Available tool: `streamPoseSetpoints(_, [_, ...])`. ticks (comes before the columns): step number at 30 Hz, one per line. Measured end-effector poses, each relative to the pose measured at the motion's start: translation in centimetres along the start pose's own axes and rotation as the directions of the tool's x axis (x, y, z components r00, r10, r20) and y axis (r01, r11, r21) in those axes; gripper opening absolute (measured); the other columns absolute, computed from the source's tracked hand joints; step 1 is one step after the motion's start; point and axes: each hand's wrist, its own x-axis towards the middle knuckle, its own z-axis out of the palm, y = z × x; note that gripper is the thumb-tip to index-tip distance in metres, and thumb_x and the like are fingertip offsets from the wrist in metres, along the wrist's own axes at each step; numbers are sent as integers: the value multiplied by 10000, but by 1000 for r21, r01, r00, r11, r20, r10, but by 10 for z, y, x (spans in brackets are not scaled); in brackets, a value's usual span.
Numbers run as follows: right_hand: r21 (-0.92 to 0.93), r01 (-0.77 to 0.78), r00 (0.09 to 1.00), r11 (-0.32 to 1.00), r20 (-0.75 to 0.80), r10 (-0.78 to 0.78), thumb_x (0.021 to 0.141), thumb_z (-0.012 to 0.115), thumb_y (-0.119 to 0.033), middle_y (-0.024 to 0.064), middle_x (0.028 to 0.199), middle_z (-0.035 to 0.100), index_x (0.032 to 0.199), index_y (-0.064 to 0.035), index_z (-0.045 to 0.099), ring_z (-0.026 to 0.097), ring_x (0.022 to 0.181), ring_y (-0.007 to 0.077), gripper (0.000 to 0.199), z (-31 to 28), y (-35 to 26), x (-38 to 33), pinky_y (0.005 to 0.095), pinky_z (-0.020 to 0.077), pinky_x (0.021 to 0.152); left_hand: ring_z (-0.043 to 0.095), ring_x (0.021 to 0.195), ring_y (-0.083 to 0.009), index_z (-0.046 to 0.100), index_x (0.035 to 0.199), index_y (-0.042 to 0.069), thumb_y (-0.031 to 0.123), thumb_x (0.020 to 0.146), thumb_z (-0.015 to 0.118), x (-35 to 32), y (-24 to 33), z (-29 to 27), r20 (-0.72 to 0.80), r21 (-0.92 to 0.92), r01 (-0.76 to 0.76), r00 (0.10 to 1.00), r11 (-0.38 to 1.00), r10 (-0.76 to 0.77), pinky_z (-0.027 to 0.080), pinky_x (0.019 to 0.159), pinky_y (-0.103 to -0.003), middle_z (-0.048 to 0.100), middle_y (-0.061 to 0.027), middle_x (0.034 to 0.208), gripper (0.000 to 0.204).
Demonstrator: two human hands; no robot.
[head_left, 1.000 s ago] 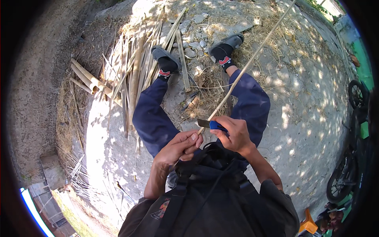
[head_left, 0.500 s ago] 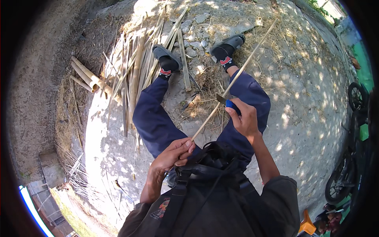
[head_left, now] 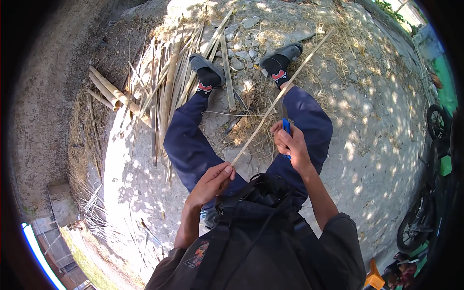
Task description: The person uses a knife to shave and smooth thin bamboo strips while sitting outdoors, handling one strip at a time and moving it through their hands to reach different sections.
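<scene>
My left hand (head_left: 212,181): low by my lap, pinching the strip (head_left: 280,96) end. My right hand (head_left: 290,142): raised, gripping the knife (head_left: 286,128) against it.

Sunlit concrete ground (head_left: 386,145) with bamboo strips (head_left: 164,92), stones (head_left: 241,29), dry shavings (head_left: 256,130).

The person wears a dark grey short-sleeved shirt (head_left: 333,251) with a small red picture on the left sleeve, dark blue trousers (head_left: 186,140), black socks with red marks, grey slide sandals (head_left: 205,63), and black straps.
</scene>
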Motion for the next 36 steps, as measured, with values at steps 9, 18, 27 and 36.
streamPoseSetpoints(9, [-390, 110, 918, 914, -312, -244, 985, 841, -172, 81, 1039, 779, 1198, 21, 725, 743, 965, 131, 310, 22, 2, 12, 288, 570, 896, 368, 619, -41, 625, 1097, 52, 350, 1198, 482, -1, -1, 4, 49, 206, -107, 994, 973, 99, 318, 565, -244, 413, 75, 705, 345])
streamPoseSetpoints(18, [-372, 96, 949, 923, -246, -198, 959, 873, -146, 86, 977, 815, 1184, 27, 737, 751, 894, 106, 314, 48, 11, 11, 256, 573, 797, 596, 735, -178, 648, 1311, -11, 241, 1144, 596, 21, 42, 48, -149, 617, -309, 857, 724, 493, 473, 678, -360, 631, -87, 808, 307])
streamPoseSetpoints(27, [-842, 217, 909, 493, -10, -418, 1042, 752, -275, 143, 931, 765, 1238, -30, 700, 742, 735, 220, 318, 34, -1, -11, 330, 526, 631, 418, 608, -158, 688, 1042, 2, 180, 1166, 528, 38, 33, 46, -235, 633, -193, 875, 749, 424, 375, 592, -348, 451, -73, 650, 270])
streamPoseSetpoints(36, [-933, 290, 904, 211, 195, -381, 1005, 783, -290, 207, 980, 759, 1176, 11, 697, 751, 837, 429, 357, 38, 7, -16, 446, 585, 688, 563, 546, -377, 663, 1010, 30, 169, 1137, 572, 35, 30, 55, -219, 673, -240, 839, 700, 498, 409, 558, -454, 532, -203, 644, 209])
